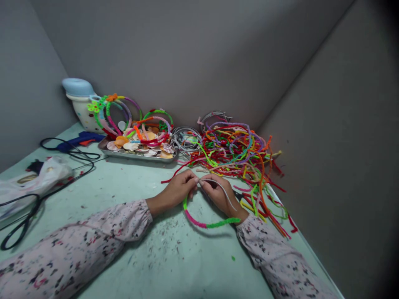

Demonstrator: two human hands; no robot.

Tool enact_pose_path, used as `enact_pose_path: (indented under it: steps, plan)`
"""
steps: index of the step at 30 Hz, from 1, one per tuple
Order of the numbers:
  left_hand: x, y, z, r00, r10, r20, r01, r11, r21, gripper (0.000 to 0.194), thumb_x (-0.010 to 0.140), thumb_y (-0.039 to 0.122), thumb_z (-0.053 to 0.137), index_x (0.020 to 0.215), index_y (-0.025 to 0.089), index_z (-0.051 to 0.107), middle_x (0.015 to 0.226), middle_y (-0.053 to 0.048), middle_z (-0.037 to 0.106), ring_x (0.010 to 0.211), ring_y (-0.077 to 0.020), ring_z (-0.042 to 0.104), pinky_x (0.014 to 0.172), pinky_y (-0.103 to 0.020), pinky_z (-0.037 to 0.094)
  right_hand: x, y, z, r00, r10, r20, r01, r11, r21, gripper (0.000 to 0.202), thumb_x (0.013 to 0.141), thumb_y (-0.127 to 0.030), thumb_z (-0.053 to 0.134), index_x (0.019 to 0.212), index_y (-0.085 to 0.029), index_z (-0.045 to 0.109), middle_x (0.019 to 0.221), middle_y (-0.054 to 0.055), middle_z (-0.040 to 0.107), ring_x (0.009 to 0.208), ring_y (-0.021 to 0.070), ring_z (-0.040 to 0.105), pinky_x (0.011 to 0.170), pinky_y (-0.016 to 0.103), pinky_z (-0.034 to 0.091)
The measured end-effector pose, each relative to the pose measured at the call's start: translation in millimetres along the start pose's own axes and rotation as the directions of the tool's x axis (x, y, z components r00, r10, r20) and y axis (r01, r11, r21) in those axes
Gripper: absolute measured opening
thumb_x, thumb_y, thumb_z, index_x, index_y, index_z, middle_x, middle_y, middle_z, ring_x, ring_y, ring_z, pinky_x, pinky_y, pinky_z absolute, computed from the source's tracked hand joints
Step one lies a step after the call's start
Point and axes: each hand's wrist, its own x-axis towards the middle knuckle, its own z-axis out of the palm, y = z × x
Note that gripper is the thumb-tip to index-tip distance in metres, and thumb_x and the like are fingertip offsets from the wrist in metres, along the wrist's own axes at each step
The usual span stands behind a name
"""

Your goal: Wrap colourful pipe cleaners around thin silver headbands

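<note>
Over the middle of the table, my left hand (181,189) and my right hand (218,193) meet fingertip to fingertip. Both are closed in a pinch on one curved headband (196,223). Its lower part, wrapped in green and pink pipe cleaner, hangs in an arc below my hands. A bare grey end of the band runs over my right hand toward the wrist. What exactly lies between the fingertips is too small to tell. Just beyond my right hand spreads a heap of loose colored pipe cleaners (230,145).
A metal tray (140,157) of seashells and finished colored hoops stands at the back, beside coiled grey bands (187,138). A blue-lidded white container (81,104), a blue glue gun (75,141) with a black cord, and a plastic bag (40,178) are at the left. Walls close the back and right.
</note>
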Motion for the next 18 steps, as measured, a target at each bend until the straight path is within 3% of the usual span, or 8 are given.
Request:
enact_pose_path:
  steps: [8,18]
  plan:
    - [1.6,-3.0,0.6,0.999,-0.036,-0.002,0.036,0.999,-0.037,0.017,0.084,0.034,0.05,0.084,0.017,0.05,0.06,0.003,0.051,0.048,-0.0084,0.051,0.045,-0.019,0.038,1.0,4.7,0.2,0.996,0.071,-0.052,-0.068,0.996,0.062,0.015,0.082,-0.029,0.057,0.084,-0.017,0.065,0.072,0.002,0.064,0.061,0.0136,0.055,0.056,0.023,0.044]
    - [1.3,-1.1,0.2,0.998,-0.058,0.006,0.058,0.998,-0.034,0.018,0.085,0.034,0.048,0.082,0.017,0.049,0.065,0.003,0.054,0.046,-0.0071,0.052,0.042,-0.018,0.037,2.5,0.8,0.2,0.994,0.109,0.021,-0.111,0.975,0.19,0.016,0.079,-0.031,0.061,0.085,-0.017,0.063,0.076,0.003,0.064,0.065,0.0141,0.058,0.059,0.025,0.047]
